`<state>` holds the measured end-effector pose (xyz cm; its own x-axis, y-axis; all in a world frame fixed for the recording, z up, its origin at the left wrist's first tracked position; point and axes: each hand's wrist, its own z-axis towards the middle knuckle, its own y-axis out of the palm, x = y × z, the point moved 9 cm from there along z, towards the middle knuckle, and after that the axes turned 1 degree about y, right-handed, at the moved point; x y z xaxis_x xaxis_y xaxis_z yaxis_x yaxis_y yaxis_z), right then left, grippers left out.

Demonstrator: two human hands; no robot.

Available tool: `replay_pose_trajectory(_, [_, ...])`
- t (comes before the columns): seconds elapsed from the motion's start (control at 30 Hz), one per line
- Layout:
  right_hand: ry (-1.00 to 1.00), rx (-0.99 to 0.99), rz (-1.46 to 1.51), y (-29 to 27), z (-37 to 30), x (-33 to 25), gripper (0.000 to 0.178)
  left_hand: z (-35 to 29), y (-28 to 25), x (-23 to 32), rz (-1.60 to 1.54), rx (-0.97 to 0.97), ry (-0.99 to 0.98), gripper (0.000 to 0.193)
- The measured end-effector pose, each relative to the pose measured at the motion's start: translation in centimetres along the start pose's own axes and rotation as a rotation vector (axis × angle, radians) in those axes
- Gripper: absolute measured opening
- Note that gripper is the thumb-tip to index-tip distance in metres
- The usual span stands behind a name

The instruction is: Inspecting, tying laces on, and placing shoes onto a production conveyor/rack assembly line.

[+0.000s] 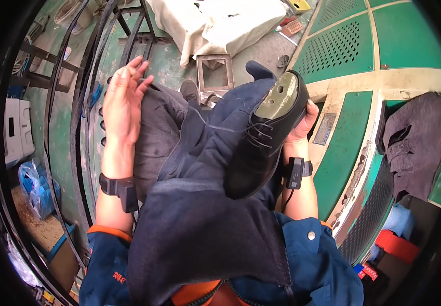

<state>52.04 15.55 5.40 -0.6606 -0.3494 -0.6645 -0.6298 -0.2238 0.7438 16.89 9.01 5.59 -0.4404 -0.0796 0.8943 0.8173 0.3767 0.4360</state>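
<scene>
Against right hand point(302, 125), black laced shoe point(253, 160), gripped near heel, fingers partly hidden; left hand point(122, 104) with fingers loosely spread, near grey-trousered leg point(160, 120); dark apron point(205, 234) below both hands.

Looks like a workshop or small factory floor, apparently handling footwear: see the black lace-up shoe point(253, 158) with a holed olive block point(280, 96) filling its opening, plus the dark work apron point(205, 239). Note the green perforated panels point(340, 51) set in chipped cream framing point(360, 171), black metal racking point(76, 153) opposite, and scuffed green-painted floor point(63, 127). Add typical shop clutter: pale cloth point(220, 25) draped over something bulky, square metal frame point(214, 58), red plastic item point(396, 246), bagged blue items point(38, 191).
</scene>
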Motion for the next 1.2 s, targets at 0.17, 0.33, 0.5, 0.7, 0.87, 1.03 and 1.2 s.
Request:
replay_pose_trajectory(0.17, [0.029,0.079,-0.093,0.0,0.0,0.4,0.087,-6.0,8.0,-3.3,0.167,-0.453,-0.078,0.06])
replay_pose_trajectory(0.33, [0.051,0.069,-0.175,1.3,0.0,0.2,0.088,-8.4,15.2,-3.6,0.417,-0.741,0.039,0.068])
replay_pose_trajectory(0.5, [0.036,0.059,-0.193,1.2,0.1,0.1,0.089,-7.2,16.1,-3.7,0.388,-0.776,0.084,0.067])
replay_pose_trajectory(0.7, [0.039,0.045,-0.213,0.7,0.0,-0.2,0.09,-6.6,16.5,-4.8,0.518,-0.75,0.017,0.065])
replay_pose_trajectory(0.87, [0.006,0.072,-0.231,0.5,-0.4,-0.8,0.088,-6.6,15.2,-7.5,0.271,-0.691,0.015,0.049])
replay_pose_trajectory(1.03, [-0.028,0.041,-0.231,0.3,-0.7,-0.8,0.082,-7.2,14.1,-10.6,0.138,-0.722,-0.06,0.037])
replay_pose_trajectory(1.2, [-0.191,0.174,-0.076,-2.3,-1.1,-1.3,0.069,-13.2,12.2,-13.2,-0.126,-0.634,-0.71,0.076])
